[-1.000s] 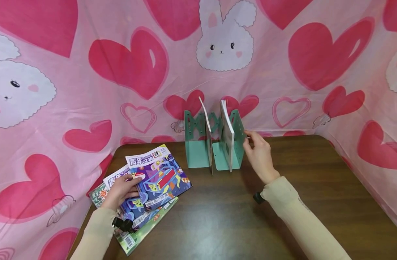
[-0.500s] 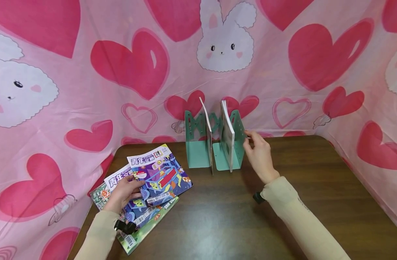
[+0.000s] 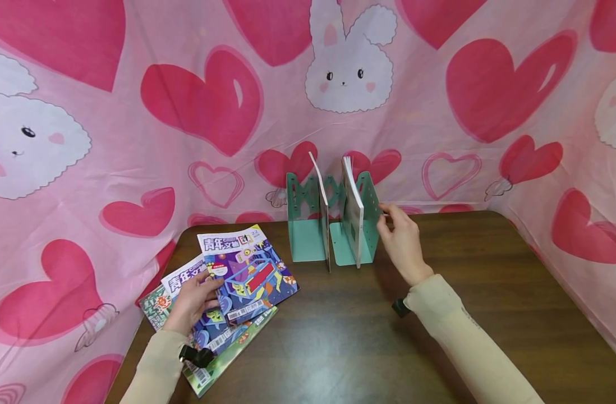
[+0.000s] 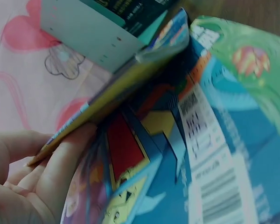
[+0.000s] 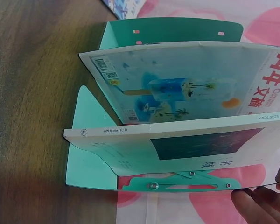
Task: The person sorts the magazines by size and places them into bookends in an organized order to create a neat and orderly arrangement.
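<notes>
Magazine [image 4: 121, 89] underside, left wrist view only

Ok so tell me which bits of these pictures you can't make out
Lowest magazine, head view: most of its cover, hidden by the magazines on top of it.
Large barcode, left wrist view: too blurred to read.
Popsicle-cover magazine, right wrist view: part hidden by the white-spined magazine, one end cut off by the right edge.
Right hand, right wrist view: all but some fingers, cut off by the edges.
</notes>
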{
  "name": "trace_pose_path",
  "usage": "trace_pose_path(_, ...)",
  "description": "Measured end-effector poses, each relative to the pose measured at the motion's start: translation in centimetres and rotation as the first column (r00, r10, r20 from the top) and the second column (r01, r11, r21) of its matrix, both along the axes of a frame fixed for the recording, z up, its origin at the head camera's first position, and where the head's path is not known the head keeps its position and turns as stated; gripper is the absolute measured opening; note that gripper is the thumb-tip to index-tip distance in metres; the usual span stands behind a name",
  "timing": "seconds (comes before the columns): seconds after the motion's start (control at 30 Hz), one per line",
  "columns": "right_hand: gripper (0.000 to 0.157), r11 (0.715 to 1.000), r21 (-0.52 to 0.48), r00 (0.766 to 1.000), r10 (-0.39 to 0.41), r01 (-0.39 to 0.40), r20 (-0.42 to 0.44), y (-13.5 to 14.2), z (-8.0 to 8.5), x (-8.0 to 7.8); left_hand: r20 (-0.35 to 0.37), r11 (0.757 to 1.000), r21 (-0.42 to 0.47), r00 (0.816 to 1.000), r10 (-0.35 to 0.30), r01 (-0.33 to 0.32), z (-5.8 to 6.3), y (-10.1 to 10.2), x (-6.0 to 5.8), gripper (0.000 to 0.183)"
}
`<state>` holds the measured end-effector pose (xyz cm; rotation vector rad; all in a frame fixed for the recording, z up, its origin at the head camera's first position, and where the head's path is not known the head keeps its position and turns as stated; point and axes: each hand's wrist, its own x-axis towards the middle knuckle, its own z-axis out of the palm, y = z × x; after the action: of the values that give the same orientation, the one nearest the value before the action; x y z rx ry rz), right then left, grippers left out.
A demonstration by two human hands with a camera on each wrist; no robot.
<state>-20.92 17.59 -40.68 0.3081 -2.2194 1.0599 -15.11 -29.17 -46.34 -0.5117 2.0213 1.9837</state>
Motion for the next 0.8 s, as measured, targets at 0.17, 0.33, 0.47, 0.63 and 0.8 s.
trace_pose_path(0.17,0.021,1.000,0.001,1.000,-0.001,0.001,-0.003,0.0,-0.1,0.0,-0.011,1.000,0.004,0.999,0.031,-0.031,0.6,0.6,0.1,0.068)
trace_pose_path(0.33,0.021,1.000,0.000,1.000,-0.001,0.001,-0.005,-0.1,-0.1,0.0,-0.023,0.996,-0.012,0.996,0.086,-0.086,1.5,1.5,0.6,0.072)
trace_pose_path(0.47,0.021,1.000,0.000,1.000,0.004,-0.004,0.000,-0.1,-0.2,0.0,-0.071,0.988,-0.067,0.988,0.135,-0.140,2.1,2.5,1.2,0.074)
trace_pose_path(0.63,0.020,1.000,-0.002,1.000,0.011,-0.011,-0.003,0.0,-0.2,0.0,-0.158,0.974,-0.121,0.973,0.171,-0.191,3.0,3.8,2.2,0.070)
trace_pose_path(0.8,0.019,1.000,0.000,1.000,0.009,-0.009,-0.018,0.0,-0.1,0.0,-0.277,0.955,-0.145,0.937,0.211,-0.258,3.9,5.2,3.2,0.064)
